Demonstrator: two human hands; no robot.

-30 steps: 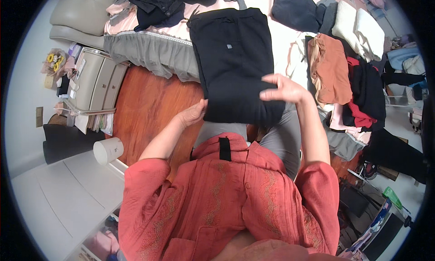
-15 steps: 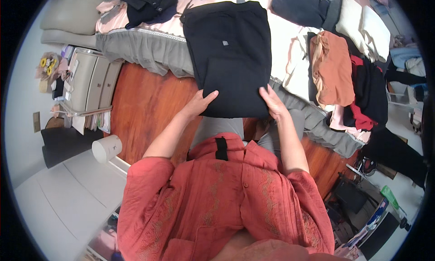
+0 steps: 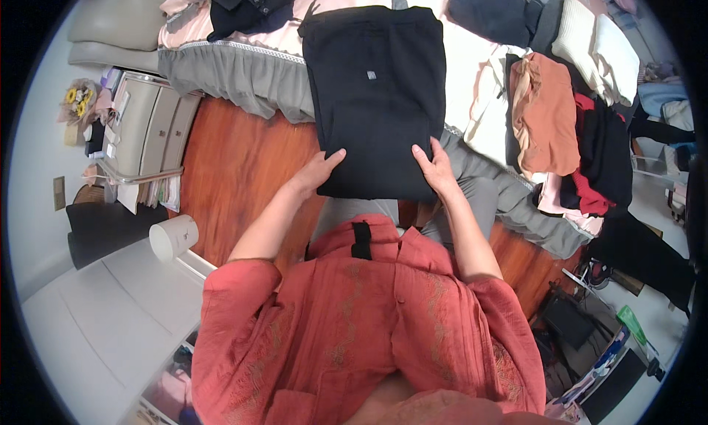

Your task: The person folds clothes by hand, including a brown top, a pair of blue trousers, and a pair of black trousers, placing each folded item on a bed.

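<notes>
Folded black trousers [image 3: 377, 115] stretch from the bed's edge toward me, with a small pale mark near the middle and the waist end lying on the bed. My left hand [image 3: 318, 173] grips the near left edge, thumb on top and fingers tucked underneath. At the near right edge, my right hand [image 3: 438, 170] holds on the same way, its thumb resting on the cloth. The near end hangs just above my knees, and its fold is fairly smooth.
The bed [image 3: 461, 78] has a grey ruffled skirt [image 3: 243, 85]. To the right lie a folded rust-orange garment [image 3: 544, 119], white knitwear [image 3: 616, 56] and dark clothes. Dark garments [image 3: 251, 4] lie far left. A drawer cabinet [image 3: 158, 122] and a white bin [image 3: 174, 237] stand left.
The trousers' near end has come slightly closer to me and spread leftward, so its folded panel lies smoother. My right hand has shifted a little left.
</notes>
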